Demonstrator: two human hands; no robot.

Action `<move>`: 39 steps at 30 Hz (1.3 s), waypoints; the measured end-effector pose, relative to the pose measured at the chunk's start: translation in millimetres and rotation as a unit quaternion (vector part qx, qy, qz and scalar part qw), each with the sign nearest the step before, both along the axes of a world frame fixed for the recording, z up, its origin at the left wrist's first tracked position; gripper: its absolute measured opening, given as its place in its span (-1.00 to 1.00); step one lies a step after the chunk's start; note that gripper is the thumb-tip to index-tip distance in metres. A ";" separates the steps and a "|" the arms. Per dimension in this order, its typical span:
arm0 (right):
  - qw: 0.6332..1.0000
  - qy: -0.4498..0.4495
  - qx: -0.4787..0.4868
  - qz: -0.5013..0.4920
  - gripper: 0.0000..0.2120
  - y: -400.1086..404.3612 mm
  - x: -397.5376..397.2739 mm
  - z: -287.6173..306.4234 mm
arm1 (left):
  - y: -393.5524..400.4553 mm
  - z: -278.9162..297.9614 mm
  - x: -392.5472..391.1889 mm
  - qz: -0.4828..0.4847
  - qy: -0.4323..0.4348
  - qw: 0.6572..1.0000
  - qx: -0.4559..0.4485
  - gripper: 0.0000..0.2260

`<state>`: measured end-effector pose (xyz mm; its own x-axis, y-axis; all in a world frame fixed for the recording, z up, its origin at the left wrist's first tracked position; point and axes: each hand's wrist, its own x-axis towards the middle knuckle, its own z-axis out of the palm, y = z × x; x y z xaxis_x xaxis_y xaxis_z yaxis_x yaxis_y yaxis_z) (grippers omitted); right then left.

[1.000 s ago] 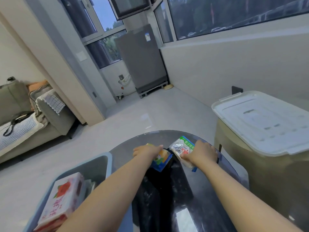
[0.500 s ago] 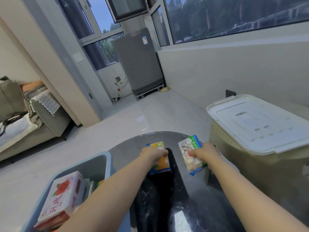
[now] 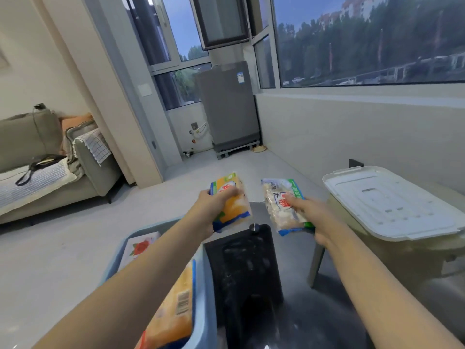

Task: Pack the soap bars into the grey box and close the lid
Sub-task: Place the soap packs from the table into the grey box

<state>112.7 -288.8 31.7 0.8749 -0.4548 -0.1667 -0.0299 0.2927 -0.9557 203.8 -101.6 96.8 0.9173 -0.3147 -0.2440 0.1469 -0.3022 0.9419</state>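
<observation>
Above the far edge of the dark table (image 3: 302, 311), both hands are raised, each with one wrapped soap bar; on the left hand (image 3: 214, 210) the fingers (image 3: 232, 192) are closed over the top face of the yellow soap packet (image 3: 232, 206) and clamp it against the palm; on the right hand (image 3: 317, 217) the fingers (image 3: 293, 199) lie stretched along the face of the white soap packet (image 3: 281, 205), and the thumb under it is hidden, so I judge a grip from below but cannot see it fully; both packets are clear of the table and a little apart from each other

Further out, the grey box (image 3: 201, 268) stands at the near left, just beside the table, under the left forearm; it is open, and inside it there lie already a packet with a red flower (image 3: 142, 244) at the far end and an orange packet (image 3: 173, 308) nearer; a white lid (image 3: 392, 200) rests on a beige bin (image 3: 390, 250) at the right, and I cannot tell if this lid belongs to the grey box

As I judge, the step in hand is the carrying of two picked bars to the box; the next move calls for bringing both hands back to the near left and lowering the packets into the free space, flat; the right hand must cross over the table, so the left one should release first; the closing of the lid is not yet begun
</observation>
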 end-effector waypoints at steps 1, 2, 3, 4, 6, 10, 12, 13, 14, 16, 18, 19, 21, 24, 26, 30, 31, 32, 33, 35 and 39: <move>1.000 -0.010 0.001 0.007 -0.86 10.0 -1.0 6.1 | 13.9 5.0 -1.9 -0.007 0.010 0.999 -0.033 -0.39; 1.000 -0.017 0.003 0.015 -0.86 20.2 -2.1 11.7 | 27.7 9.1 -3.5 -0.013 0.021 0.997 -0.066 -0.45; 1.000 -0.022 0.005 0.022 -0.87 30.4 -2.7 16.6 | 40.7 11.9 -4.6 -0.018 0.027 0.995 -0.090 -0.48; 0.999 -0.024 0.006 0.029 -0.87 40.7 -2.9 21.4 | 53.4 13.5 -5.3 -0.019 0.024 0.994 -0.102 -0.51; 0.999 -0.024 0.007 0.042 -0.87 58.8 -2.4 28.3 | 74.8 12.9 -6.1 0.000 0.011 0.995 -0.099 -0.55; 0.997 -0.021 0.010 0.069 -0.86 90.2 3.4 37.8 | 112.0 7.1 -7.3 0.067 0.044 0.990 -0.116 -0.73; 0.997 -0.017 -0.001 0.080 -0.84 103.8 8.1 39.6 | 126.8 3.1 -5.9 0.090 0.039 0.989 -0.107 -0.84; 0.996 -0.016 -0.006 0.084 -0.83 109.8 11.2 39.6 | 132.2 0.3 -4.8 0.098 0.036 0.989 -0.103 -0.90; 0.996 -0.014 -0.010 0.087 -0.82 115.2 14.3 39.3 | 136.3 -1.6 -4.4 0.101 0.037 0.989 -0.103 -0.95; 0.996 -0.008 -0.019 0.089 -0.81 125.0 21.2 37.7 | 141.2 -6.5 -2.9 0.099 0.035 0.990 -0.093 -0.95; 0.996 -0.004 -0.033 0.087 -0.81 132.9 28.2 36.5 | 142.1 -9.8 -2.0 0.092 0.019 0.993 -0.067 -0.94; 0.996 -0.006 -0.038 0.086 -0.81 136.0 31.6 35.8 | 141.1 -11.4 -0.2 0.087 0.008 0.994 -0.061 -0.85; 0.996 -0.008 -0.045 0.082 -0.82 140.6 36.7 34.1 | 136.4 -13.4 3.6 0.081 -0.021 0.996 -0.033 -0.61; 0.996 0.002 -0.057 0.075 -0.79 142.2 40.2 30.8 | 128.8 -14.2 8.4 0.071 -0.051 0.995 0.057 -0.42; 0.996 0.011 -0.060 0.069 -0.79 140.4 41.2 28.4 | 125.9 -14.1 11.3 0.060 -0.049 0.994 0.076 -0.42; 0.997 0.018 -0.047 0.061 -0.83 137.6 41.9 25.3 | 122.9 -10.4 11.9 0.022 -0.074 0.980 0.181 -0.56; 0.997 0.022 -0.048 0.061 -0.83 138.0 41.9 24.2 | 121.3 -11.7 12.2 0.016 -0.085 0.972 0.218 -0.58; 0.996 0.027 -0.051 0.061 -0.83 138.8 41.6 23.3 | 119.4 -14.4 12.5 0.015 -0.092 0.965 0.246 -0.58; 0.996 0.032 -0.055 0.063 -0.82 139.8 41.2 22.3 | 117.3 -17.0 12.6 0.016 -0.096 0.959 0.264 -0.59; 0.995 0.039 -0.063 0.067 -0.80 141.9 39.9 21.3 | 114.1 -18.5 9.7 0.018 -0.105 0.948 0.300 -0.61; 0.994 0.053 -0.069 0.071 -0.72 144.2 36.1 22.4 | 108.5 -17.9 4.1 -0.020 -0.115 0.924 0.364 -0.77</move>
<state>148.8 -144.7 54.1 0.9124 -0.3534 -0.2064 -0.1643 0.1457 -0.9756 207.9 6.9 78.9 0.9621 -0.1792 -0.2054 -0.0566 -0.8685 0.4925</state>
